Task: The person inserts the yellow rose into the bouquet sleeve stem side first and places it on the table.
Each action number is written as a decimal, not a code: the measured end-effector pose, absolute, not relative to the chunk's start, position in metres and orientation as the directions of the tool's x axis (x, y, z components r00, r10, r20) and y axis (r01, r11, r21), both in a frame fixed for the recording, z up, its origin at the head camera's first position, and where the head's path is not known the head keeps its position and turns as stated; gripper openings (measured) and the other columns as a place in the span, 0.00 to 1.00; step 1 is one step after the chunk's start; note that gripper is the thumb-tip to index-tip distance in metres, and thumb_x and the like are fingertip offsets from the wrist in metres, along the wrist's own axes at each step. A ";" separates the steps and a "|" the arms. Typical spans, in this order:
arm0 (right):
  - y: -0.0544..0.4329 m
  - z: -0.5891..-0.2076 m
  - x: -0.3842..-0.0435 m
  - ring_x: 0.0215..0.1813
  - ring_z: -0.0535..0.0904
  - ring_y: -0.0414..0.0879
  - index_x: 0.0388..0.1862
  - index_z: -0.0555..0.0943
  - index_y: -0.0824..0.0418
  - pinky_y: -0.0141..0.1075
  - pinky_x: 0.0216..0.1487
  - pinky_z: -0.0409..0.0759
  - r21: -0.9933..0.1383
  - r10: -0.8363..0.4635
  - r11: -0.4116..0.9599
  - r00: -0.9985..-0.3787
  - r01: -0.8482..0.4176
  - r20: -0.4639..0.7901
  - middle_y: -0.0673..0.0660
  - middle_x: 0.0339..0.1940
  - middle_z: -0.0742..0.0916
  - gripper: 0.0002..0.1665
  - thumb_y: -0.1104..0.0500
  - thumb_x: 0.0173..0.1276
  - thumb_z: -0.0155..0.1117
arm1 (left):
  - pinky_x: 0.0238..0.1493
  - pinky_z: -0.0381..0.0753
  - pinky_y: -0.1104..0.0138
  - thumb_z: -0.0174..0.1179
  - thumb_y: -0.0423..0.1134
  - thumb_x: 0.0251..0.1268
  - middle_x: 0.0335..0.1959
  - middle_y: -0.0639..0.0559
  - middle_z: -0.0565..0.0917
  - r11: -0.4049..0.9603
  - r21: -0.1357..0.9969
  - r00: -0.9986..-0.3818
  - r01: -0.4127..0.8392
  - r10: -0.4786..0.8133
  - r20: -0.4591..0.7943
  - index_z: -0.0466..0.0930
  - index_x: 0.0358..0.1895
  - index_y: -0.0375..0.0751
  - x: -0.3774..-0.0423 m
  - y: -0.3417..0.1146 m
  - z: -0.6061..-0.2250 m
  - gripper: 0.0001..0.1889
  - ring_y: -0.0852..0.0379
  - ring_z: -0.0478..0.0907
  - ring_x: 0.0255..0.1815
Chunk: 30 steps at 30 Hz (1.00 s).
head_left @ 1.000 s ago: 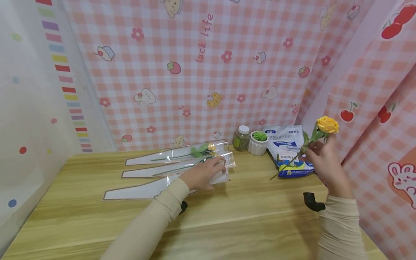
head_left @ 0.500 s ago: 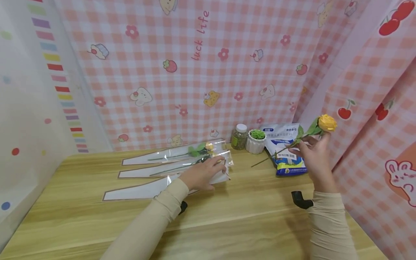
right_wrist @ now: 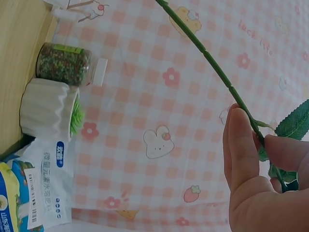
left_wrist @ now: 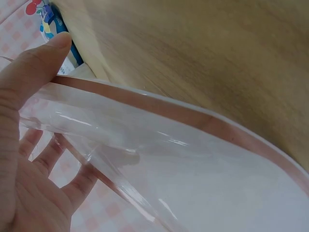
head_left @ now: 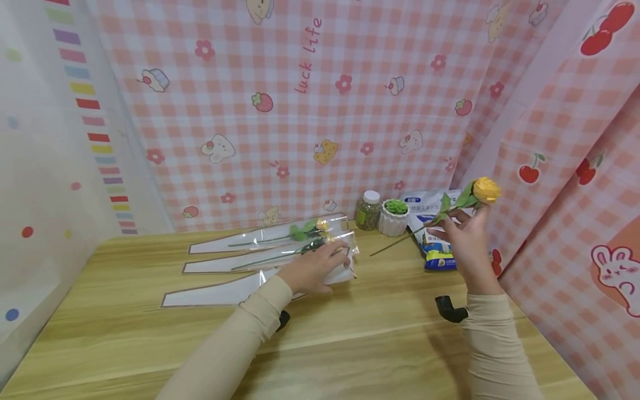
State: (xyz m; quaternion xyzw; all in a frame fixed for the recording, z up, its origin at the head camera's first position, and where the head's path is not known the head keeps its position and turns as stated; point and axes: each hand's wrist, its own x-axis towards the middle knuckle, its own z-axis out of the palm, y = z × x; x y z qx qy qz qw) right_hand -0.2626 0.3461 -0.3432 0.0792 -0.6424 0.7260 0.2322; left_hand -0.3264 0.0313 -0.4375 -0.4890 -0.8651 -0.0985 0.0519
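My right hand (head_left: 470, 247) pinches a yellow rose (head_left: 486, 190) by its green stem between thumb and fingers. The bloom is up at the right, and the bare stem end slants down-left above the table; in the right wrist view the stem (right_wrist: 217, 71) crosses the fingers. My left hand (head_left: 315, 269) grips the wide mouth of the nearest clear flower sleeve (head_left: 215, 294), which has a white back and brown border. In the left wrist view, the thumb (left_wrist: 36, 67) lies on one edge and fingers hold the other, the sleeve mouth gaping between them.
Two more sleeves lie behind, the far one (head_left: 210, 245) and the middle one (head_left: 210, 266), each holding a rose. At the back stand a lidded jar (head_left: 368, 214), a potted succulent (head_left: 394, 219) and fertilizer bags (head_left: 439, 261). A patterned cloth (head_left: 280, 128) walls the back.
My right hand has moved left with the rose, and its stem end has swung left toward the sleeves. My left hand stays at the sleeve's mouth.
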 end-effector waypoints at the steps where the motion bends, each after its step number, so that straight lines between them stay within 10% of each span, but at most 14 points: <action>1: 0.344 -0.344 -0.263 0.40 0.86 0.49 0.74 0.46 0.48 0.40 0.43 0.88 -0.900 0.232 -0.062 -0.883 -0.432 0.408 0.61 0.49 0.75 0.41 0.75 0.74 0.49 | 0.56 0.83 0.57 0.78 0.42 0.50 0.79 0.44 0.57 0.502 0.120 -0.516 0.857 0.836 0.186 0.71 0.63 0.52 -0.326 0.032 -0.438 0.35 0.47 0.68 0.69; 30: 0.297 -0.372 -0.278 0.52 0.80 0.44 0.76 0.39 0.50 0.39 0.47 0.88 -0.961 0.140 -0.027 -0.953 -0.275 0.268 0.61 0.61 0.72 0.44 0.76 0.73 0.45 | 0.59 0.81 0.59 0.78 0.44 0.52 0.80 0.44 0.56 0.485 0.124 -0.501 0.866 0.837 0.222 0.71 0.65 0.52 -0.330 0.030 -0.445 0.37 0.48 0.70 0.67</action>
